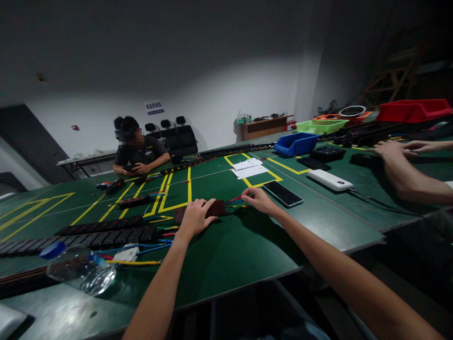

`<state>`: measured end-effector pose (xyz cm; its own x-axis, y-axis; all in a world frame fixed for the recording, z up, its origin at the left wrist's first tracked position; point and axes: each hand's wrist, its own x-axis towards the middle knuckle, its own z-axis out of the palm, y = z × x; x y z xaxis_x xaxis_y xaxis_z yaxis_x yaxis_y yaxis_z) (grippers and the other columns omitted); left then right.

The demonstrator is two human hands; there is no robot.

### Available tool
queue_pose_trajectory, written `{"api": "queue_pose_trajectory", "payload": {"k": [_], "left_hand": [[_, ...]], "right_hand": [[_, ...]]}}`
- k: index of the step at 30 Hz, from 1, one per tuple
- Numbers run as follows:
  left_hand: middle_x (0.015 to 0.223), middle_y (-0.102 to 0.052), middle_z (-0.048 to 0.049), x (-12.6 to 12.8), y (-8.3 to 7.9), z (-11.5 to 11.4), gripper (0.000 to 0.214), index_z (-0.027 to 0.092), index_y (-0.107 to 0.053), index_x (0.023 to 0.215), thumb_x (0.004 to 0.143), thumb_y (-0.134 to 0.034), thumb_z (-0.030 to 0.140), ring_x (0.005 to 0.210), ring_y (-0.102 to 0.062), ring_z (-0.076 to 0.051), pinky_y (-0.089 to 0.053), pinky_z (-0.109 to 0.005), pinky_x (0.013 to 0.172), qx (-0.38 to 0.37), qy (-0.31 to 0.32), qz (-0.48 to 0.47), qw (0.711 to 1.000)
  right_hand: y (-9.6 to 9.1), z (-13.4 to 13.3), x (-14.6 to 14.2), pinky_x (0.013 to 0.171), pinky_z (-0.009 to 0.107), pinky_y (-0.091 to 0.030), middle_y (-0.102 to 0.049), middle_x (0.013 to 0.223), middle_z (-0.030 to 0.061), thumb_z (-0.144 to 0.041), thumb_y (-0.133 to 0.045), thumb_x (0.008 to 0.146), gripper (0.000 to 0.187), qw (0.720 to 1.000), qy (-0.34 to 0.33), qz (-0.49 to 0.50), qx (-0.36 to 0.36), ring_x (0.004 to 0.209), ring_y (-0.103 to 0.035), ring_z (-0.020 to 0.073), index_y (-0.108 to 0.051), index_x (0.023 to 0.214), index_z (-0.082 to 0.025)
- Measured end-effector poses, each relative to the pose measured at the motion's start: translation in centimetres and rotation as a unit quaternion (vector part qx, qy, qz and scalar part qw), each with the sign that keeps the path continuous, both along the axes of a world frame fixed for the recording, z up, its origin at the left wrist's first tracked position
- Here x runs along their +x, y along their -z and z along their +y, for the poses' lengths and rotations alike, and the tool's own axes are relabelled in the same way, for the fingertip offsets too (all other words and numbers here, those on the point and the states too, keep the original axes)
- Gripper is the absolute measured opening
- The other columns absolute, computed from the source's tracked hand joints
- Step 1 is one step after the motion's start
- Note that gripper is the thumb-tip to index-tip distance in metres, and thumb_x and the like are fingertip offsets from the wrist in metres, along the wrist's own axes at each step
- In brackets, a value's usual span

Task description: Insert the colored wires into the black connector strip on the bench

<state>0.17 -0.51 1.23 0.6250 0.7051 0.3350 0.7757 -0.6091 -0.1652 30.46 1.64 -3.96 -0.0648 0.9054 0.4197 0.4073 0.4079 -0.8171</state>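
My left hand [194, 216] rests with curled fingers on a dark power strip module [216, 208] that lies on the green table [233, 255]. My right hand [257, 198] pinches the coloured wires [239, 200] that stick out of the module's right end. Both arms reach forward from the table's near edge. More dark strips [106, 231] with blue, yellow and red leads lie in rows to the left of my left hand.
A plastic water bottle [79, 271] lies at the near left. A black phone [282, 193], a white power bank [329, 180], white papers [249, 167] and blue [295, 143], green [320, 125] and red bins [412, 110] sit to the right. A seated person [139, 153] works opposite; another person's arms [403, 170] rest at right.
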Motion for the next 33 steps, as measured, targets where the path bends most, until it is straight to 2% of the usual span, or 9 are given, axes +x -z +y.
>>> {"api": "queue_pose_trajectory", "payload": {"k": [4,6,14,20,26,33], "left_hand": [[0.118,-0.065,-0.0102,0.0,0.1,0.0,0.069,0.024,-0.044,0.153,0.094,-0.065,0.053,0.105,-0.058,-0.027,-0.042,-0.037,0.088,-0.013,0.001,-0.003,1.0],[0.119,-0.065,-0.0103,0.0,0.1,0.0,0.07,0.023,-0.043,0.154,0.094,-0.064,0.053,0.105,-0.059,-0.027,-0.043,-0.037,0.088,-0.014,0.003,-0.004,1.0],[0.116,-0.066,-0.01,0.0,0.0,0.1,0.067,0.023,-0.048,0.15,0.093,-0.066,0.053,0.105,-0.059,-0.028,-0.042,-0.038,0.086,0.008,-0.016,-0.007,1.0],[0.115,-0.067,-0.0099,-0.2,0.3,0.4,0.065,0.024,-0.05,0.148,0.092,-0.067,0.053,0.106,-0.059,-0.028,-0.041,-0.037,0.086,0.021,-0.027,-0.015,0.999],[0.114,-0.067,-0.0091,-0.1,0.2,0.2,0.066,0.024,-0.049,0.148,0.092,-0.067,0.053,0.104,-0.059,-0.028,-0.041,-0.037,0.085,0.017,-0.032,-0.011,0.999],[0.113,-0.066,-0.0101,0.3,0.1,0.0,0.065,0.025,-0.049,0.149,0.092,-0.066,0.054,0.103,-0.058,-0.028,-0.041,-0.038,0.085,0.006,-0.029,-0.003,1.0]], "right_hand": [[-0.4,-0.3,0.2,0.065,0.028,-0.042,-0.066,0.08,0.0032,-0.039,-0.062,0.086,0.02,0.996,0.009,-0.049,0.068,0.07,-0.054,0.016,-0.066,0.083,-0.019],[-0.5,-0.4,0.2,0.066,0.029,-0.042,-0.065,0.08,0.0031,-0.037,-0.062,0.087,0.019,0.995,0.012,-0.056,0.078,0.071,-0.055,0.0164,-0.067,0.083,-0.02],[-0.1,0.2,0.0,0.062,0.028,-0.046,-0.071,0.086,0.006,-0.051,-0.061,0.087,0.037,0.999,0.039,-0.008,0.007,0.072,-0.06,0.0176,-0.074,0.095,-0.017],[0.0,0.3,0.3,0.057,0.028,-0.043,-0.069,0.077,0.0055,-0.055,-0.063,0.082,0.04,0.997,0.064,-0.011,-0.042,0.064,-0.058,0.0166,-0.072,0.083,-0.017],[-0.3,-0.3,-0.2,0.06,0.028,-0.04,-0.066,0.07,0.0032,-0.057,-0.069,0.077,0.038,0.997,0.067,-0.022,-0.027,0.064,-0.057,0.0163,-0.065,0.073,-0.019],[-0.8,-0.8,-0.5,0.058,0.028,-0.038,-0.064,0.067,0.0017,-0.048,-0.068,0.079,0.03,0.993,0.09,-0.073,-0.017,0.062,-0.056,0.0161,-0.059,0.069,-0.021]]}}
